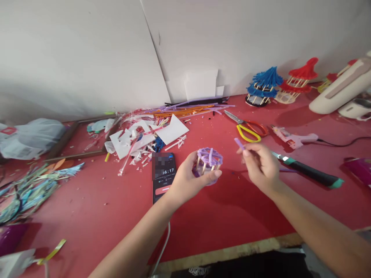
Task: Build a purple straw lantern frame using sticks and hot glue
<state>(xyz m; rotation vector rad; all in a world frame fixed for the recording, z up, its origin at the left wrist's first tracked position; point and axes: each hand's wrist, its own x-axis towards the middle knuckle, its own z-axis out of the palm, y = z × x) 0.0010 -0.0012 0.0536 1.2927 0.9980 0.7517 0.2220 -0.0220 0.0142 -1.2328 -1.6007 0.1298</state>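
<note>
My left hand (189, 175) is wrapped round a small purple pipe-cleaner pavilion (210, 156) with pale stick pillars, held above the red table. Purple strips cross over its round top ring. To its right, my right hand (259, 164) pinches a short purple pipe-cleaner piece (239, 144) between thumb and forefinger, apart from the pavilion. Below and beside my left hand lies a phone (164, 175) showing a timer. Part of the pavilion's lower ring is hidden by my left fingers and thumb.
Scissors (246, 129), a pink glue gun (294, 138) and a black-green handled tool (313, 172) lie to the right. Blue (263, 87) and red (301, 79) pavilions stand behind. Paper scraps (171, 130) and orange pipe cleaners (185, 112) spread across the back. A frame (75, 133) lies left.
</note>
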